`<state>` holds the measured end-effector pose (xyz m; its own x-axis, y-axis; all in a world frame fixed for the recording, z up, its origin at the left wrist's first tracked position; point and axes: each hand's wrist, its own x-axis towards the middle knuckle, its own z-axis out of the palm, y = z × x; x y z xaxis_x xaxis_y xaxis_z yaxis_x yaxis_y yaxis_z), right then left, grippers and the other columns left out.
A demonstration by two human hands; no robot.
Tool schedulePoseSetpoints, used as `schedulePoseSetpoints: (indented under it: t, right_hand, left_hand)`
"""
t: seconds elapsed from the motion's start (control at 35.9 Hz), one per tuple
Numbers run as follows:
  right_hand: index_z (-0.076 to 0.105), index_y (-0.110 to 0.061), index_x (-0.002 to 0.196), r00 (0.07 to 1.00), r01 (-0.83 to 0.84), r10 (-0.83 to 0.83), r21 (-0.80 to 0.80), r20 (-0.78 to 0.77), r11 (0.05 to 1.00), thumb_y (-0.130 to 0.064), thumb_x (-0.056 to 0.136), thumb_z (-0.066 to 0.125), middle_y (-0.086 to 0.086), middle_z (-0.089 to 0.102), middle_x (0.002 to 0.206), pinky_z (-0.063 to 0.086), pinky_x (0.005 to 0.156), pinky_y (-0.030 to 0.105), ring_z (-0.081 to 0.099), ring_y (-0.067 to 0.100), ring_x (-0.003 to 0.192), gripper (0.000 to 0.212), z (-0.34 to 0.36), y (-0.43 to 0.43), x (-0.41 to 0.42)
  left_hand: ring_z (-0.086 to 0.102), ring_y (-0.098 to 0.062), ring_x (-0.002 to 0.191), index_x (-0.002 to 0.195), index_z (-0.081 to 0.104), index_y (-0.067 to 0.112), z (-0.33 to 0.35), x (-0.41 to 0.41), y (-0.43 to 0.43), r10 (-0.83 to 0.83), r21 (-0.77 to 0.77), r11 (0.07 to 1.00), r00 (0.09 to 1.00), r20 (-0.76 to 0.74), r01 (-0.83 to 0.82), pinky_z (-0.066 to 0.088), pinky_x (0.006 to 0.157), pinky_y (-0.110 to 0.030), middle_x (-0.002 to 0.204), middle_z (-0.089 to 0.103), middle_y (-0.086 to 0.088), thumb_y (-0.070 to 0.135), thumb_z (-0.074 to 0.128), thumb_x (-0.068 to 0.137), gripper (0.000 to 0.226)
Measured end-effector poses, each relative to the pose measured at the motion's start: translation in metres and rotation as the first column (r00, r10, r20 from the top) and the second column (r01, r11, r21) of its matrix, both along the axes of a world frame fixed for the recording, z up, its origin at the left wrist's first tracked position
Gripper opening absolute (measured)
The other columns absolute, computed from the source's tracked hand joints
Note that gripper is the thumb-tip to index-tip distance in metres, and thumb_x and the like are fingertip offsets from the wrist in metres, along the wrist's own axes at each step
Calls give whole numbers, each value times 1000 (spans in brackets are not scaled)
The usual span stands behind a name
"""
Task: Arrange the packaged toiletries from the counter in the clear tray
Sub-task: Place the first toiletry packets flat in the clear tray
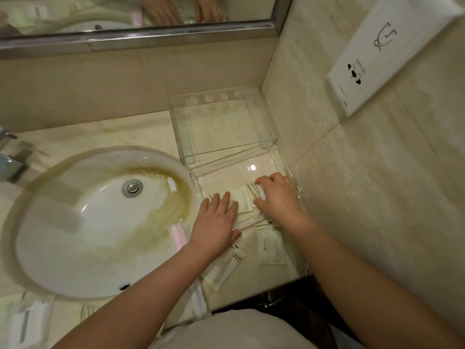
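Observation:
A clear acrylic tray (pixel 198 176) sits on the counter in the corner right of the sink. Inside its front part lie small white packets with gold stripes (pixel 243 203). My left hand (pixel 217 224) rests flat over the left packet, fingers extended. My right hand (pixel 278 195) presses on the right packet with gold stripes (pixel 254 191), fingertips curled at its far edge. Two more white packets lie on the counter in front of the tray, one (pixel 270 245) below my right wrist and one (pixel 224 269) beside my left forearm.
A stained round sink (pixel 100 222) fills the left. A pink item (pixel 179 235) lies at its rim. More wrapped items (pixel 27 321) sit at the lower left. A mirror (pixel 136 18) spans the back wall, a socket plate (pixel 377 61) the right wall. The counter edge runs near my body.

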<state>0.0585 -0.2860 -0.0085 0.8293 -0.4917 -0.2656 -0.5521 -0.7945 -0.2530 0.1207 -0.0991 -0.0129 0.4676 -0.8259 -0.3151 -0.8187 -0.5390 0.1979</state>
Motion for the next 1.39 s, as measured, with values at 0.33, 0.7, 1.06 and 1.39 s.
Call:
schedulePoseSetpoints:
  t: [0.33, 0.7, 1.06, 1.39]
  right_hand:
    - [60, -19, 122, 944, 173, -184, 63, 273, 983, -27, 86, 65, 3, 56, 120, 42, 95, 31, 48, 20, 114, 37, 13, 18, -23]
    - [50, -21, 124, 920, 364, -366, -40, -140, 930, -56, 80, 65, 2, 54, 117, 47, 68, 31, 59, 20, 97, 58, 15, 79, -96]
    - [19, -21, 149, 845, 531, -518, 310, -131, 789, -20, 85, 67, 2, 63, 104, 53, 74, 34, 61, 22, 85, 80, 15, 84, -93]
    - [67, -25, 69, 735, 366, -632, 639, 248, 676, 10, 73, 70, -4, 66, 91, 45, 69, 11, 63, 10, 86, 35, 54, 74, -106]
  left_hand:
    - [8, -36, 149, 151, 26, 19, -1, 13, 2, 2, -71, 997, 999, -38, -4, 3, 120, -48, 161, 16, -13, 53, 55, 90, 76]
    - [54, -23, 86, 97, 62, 14, 3, -31, 67, 396, -135, 900, 907, -142, -414, 48, 73, -33, 95, 59, -4, 35, 77, 75, 34]
    - [46, -20, 77, 61, 40, 22, 9, -47, 58, 350, 95, 935, 932, -97, -341, 31, 65, -32, 70, 50, 5, 30, 61, 82, 30]
    - [58, -5, 96, 73, 64, 29, 46, -47, 77, 260, -355, 633, 621, -740, -688, 41, 79, -13, 97, 62, 7, -3, 71, 77, 33]
